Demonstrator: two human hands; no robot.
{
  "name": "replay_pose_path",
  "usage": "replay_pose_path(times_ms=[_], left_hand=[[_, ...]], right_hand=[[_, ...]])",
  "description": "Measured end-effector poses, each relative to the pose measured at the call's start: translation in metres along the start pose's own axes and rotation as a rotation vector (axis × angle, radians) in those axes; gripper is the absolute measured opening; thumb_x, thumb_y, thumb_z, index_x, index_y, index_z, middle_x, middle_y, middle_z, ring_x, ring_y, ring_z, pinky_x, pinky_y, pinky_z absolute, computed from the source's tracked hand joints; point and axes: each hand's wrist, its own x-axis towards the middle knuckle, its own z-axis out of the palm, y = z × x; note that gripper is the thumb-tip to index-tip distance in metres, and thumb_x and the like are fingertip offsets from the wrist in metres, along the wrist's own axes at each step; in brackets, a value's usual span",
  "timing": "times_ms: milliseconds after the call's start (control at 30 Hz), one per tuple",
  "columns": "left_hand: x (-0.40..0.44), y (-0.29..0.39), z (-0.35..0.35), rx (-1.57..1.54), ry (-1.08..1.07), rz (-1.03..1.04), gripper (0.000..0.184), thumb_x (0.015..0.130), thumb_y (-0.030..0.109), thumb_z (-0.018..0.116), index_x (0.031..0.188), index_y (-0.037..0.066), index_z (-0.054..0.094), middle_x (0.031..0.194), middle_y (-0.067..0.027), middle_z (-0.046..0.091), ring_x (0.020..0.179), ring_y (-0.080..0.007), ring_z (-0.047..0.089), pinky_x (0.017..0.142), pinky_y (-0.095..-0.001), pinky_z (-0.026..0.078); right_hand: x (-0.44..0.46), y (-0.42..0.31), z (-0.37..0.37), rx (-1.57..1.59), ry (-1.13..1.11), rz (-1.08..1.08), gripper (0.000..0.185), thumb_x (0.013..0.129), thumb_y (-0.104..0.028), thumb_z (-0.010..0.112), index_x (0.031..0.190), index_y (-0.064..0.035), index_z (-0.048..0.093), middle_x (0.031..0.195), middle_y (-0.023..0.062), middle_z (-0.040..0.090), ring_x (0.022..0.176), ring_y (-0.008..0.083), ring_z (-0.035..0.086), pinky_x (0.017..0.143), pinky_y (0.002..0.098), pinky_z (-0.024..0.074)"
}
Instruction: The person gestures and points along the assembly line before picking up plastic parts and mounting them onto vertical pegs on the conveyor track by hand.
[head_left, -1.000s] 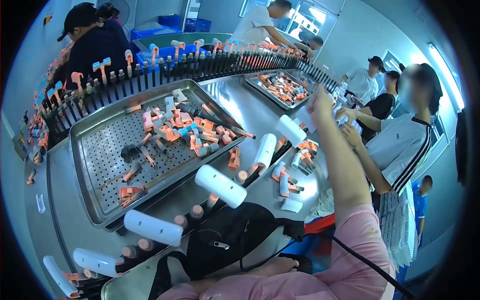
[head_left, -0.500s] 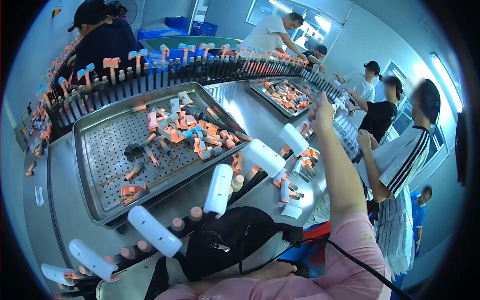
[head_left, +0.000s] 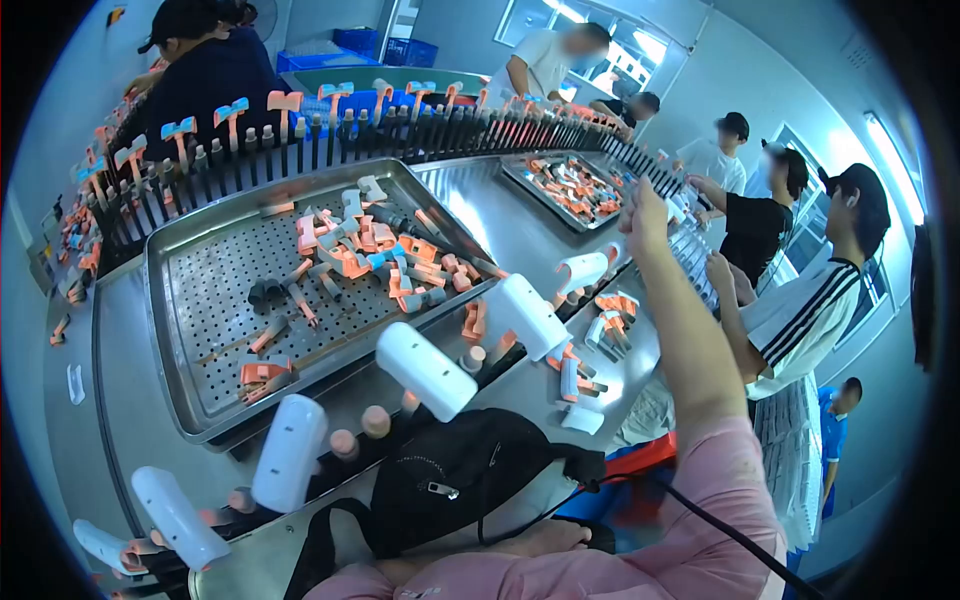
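Note:
My right hand (head_left: 647,212) is at the end of an outstretched arm in a pink sleeve, above the far end of the near peg row. Its fingers are curled together, and anything inside them is too small to make out. Closest to it is a curved white shell (head_left: 584,268) on a peg. Further shells follow along the row, among them a large white shell (head_left: 427,371) and another white shell (head_left: 290,453). Skin low in the frame, perhaps my left hand (head_left: 555,540), lies below the black bag (head_left: 460,480); its fingers cannot be made out.
A perforated metal tray (head_left: 190,400) holds several orange and grey parts. A second tray (head_left: 512,172) of parts stands further back. Orange and grey pieces (head_left: 570,375) lie beside the peg row. Behind runs a line of black pegs (head_left: 330,140). Co-workers (head_left: 800,310) stand at right and behind.
The white shells on the near pegs have moved left and toward me. Orange and blue pieces on the far pegs have shifted right. My right hand has stayed nearly in place.

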Motion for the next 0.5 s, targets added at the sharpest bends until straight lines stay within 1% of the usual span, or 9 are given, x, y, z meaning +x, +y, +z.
replay_pose_path(times_ms=[100,200,267,333,367,400,433,500], left_hand=[[0.001,0.0,-0.001,0.021,-0.002,0.003,0.018,0.085,0.021,0.045,0.088,0.005,0.053,0.069,-0.0134,0.056,0.069,-0.0295,0.056,0.059,-0.0416,0.041],[0.005,-0.009,0.007,-0.031,0.07,0.055,0.018,0.084,0.02,0.046,0.086,0.004,0.053,0.067,-0.0122,0.055,0.065,-0.0275,0.055,0.057,-0.04,0.04],[0.003,-0.007,0.002,-0.107,0.04,-0.004,0.018,0.084,0.021,0.046,0.085,0.004,0.053,0.066,-0.0121,0.054,0.062,-0.0271,0.054,0.056,-0.0389,0.039],[-0.001,0.0,-0.003,-0.187,0.008,-0.066,0.018,0.084,0.021,0.047,0.085,0.004,0.053,0.066,-0.012,0.054,0.061,-0.0268,0.053,0.055,-0.0379,0.038],[0.0,0.004,-0.005,-0.225,-0.012,-0.094,0.018,0.084,0.021,0.047,0.085,0.004,0.053,0.065,-0.012,0.054,0.06,-0.0266,0.052,0.054,-0.0375,0.038],[0.0,0.004,-0.008,-0.199,-0.002,-0.079,0.018,0.084,0.021,0.047,0.085,0.004,0.053,0.065,-0.0121,0.054,0.06,-0.0267,0.052,0.054,-0.0376,0.038],[0.0,0.003,-0.01,-0.173,0.009,-0.064,0.019,0.084,0.021,0.046,0.085,0.004,0.053,0.065,-0.0122,0.054,0.06,-0.0268,0.052,0.054,-0.0378,0.038],[-0.005,0.002,-0.005,-0.017,0.064,0.047,0.019,0.085,0.022,0.046,0.086,0.004,0.053,0.066,-0.0128,0.055,0.061,-0.0278,0.054,0.055,-0.0393,0.038]], right_hand=[[0.003,-0.038,0.02,0.036,0.003,-0.096,0.041,0.089,-0.038,0.048,0.058,-0.0153,0.035,0.048,-0.003,0.025,0.036,0.0102,0.025,0.034,0.0261,0.018],[0.015,-0.069,0.025,0.141,0.035,-0.115,0.042,0.09,-0.037,0.047,0.056,-0.0156,0.034,0.048,-0.003,0.024,0.038,0.0103,0.024,0.036,0.0263,0.0177],[0.023,-0.055,0.014,0.091,0.083,-0.146,0.041,0.089,-0.037,0.046,0.057,-0.0157,0.033,0.049,-0.0036,0.024,0.038,0.0101,0.022,0.035,0.0264,0.0163],[0.025,-0.013,-0.007,-0.007,0.123,-0.159,0.04,0.09,-0.037,0.046,0.059,-0.0157,0.034,0.049,-0.0039,0.023,0.037,0.0098,0.022,0.035,0.0264,0.0156],[0.017,-0.001,-0.012,0.034,0.107,-0.054,0.039,0.09,-0.037,0.046,0.059,-0.0156,0.034,0.049,-0.0037,0.024,0.037,0.01,0.022,0.034,0.0267,0.0155],[0.009,0.007,-0.012,0.076,0.089,0.049,0.039,0.09,-0.036,0.046,0.06,-0.0155,0.034,0.048,-0.0036,0.025,0.036,0.0102,0.022,0.034,0.027,0.0154],[-0.003,-0.006,0.002,0.008,0.094,0.091,0.038,0.091,-0.036,0.045,0.06,-0.0161,0.034,0.048,-0.0034,0.025,0.036,0.0101,0.023,0.034,0.0268,0.0166],[-0.001,-0.021,0.008,0.064,0.089,0.013,0.039,0.09,-0.037,0.047,0.06,-0.0163,0.034,0.048,-0.0035,0.025,0.037,0.0101,0.023,0.035,0.0267,0.0169]])
